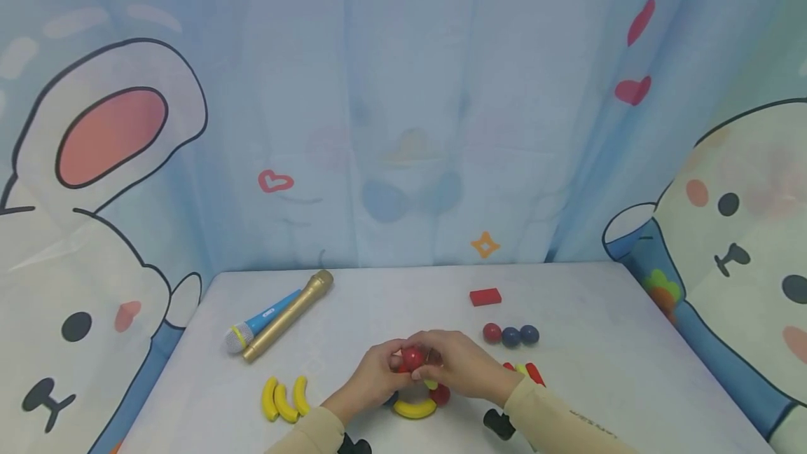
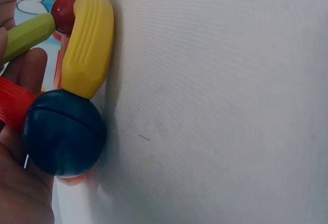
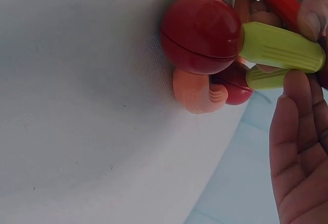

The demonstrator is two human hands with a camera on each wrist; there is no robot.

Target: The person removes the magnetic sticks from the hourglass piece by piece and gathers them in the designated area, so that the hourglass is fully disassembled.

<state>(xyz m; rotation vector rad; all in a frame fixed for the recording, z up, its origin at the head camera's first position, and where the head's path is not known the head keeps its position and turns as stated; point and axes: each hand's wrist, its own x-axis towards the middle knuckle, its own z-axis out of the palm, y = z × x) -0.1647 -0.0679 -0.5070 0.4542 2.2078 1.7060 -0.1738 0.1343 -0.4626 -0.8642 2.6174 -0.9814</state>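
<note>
Both hands meet over a ball-and-rod building toy on the table. My left hand [image 1: 373,375] and right hand [image 1: 463,368] grip the red top ball [image 1: 412,358] from either side. Below it, a green rod [image 3: 282,47] slants down to a lower red ball [image 3: 201,33], and a red rod [image 2: 13,103] to a blue ball [image 2: 65,133]. A yellow curved rod [image 2: 88,44] joins these lower balls along the table. An orange curved rod [image 3: 197,92] shows behind, beside another red ball [image 3: 233,83]. Right-hand fingertips [image 3: 296,88] touch the green rod's upper end. Fingers partly hide the top.
Yellow curved rods [image 1: 285,403] lie left of the hands. Behind them are a gold microphone [image 1: 288,315] and a blue microphone [image 1: 267,317]. On the right sit a loose red ball [image 1: 492,333], blue balls [image 1: 529,335], a red block [image 1: 485,297] and red rods [image 1: 534,373].
</note>
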